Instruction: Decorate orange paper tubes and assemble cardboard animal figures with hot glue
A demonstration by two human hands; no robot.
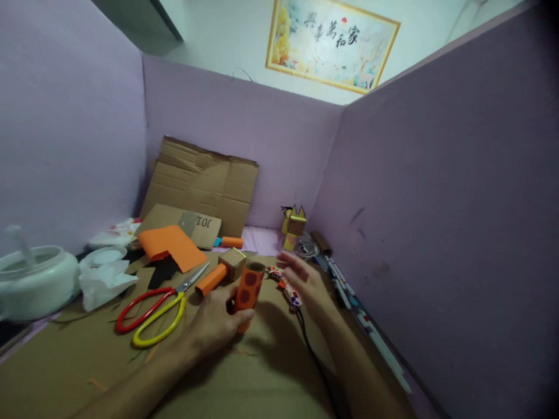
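My left hand [213,321] is wrapped around an orange paper tube [250,286] with dark red spots, holding it roughly upright above the cardboard. The tube's upper end is open and shows a brown inside. To its right, my right hand [309,286] hovers with fingers stretched out and apart, holding nothing. Just beside and partly behind that hand lies a curved, colourfully patterned tool [292,295] with a black cord [311,344], perhaps a glue gun. Left of the spotted tube are a small cardboard box [233,265] and a plain orange tube [212,279].
Scissors [163,317] with red and yellow handles lie left. Beyond them are orange paper [172,247], a white pot [41,291] and crumpled tissue [105,284]. Cardboard sheets [203,186] lean at the back. A cat-eared cardboard figure [296,227] stands back right. Purple walls [437,203] enclose the sides.
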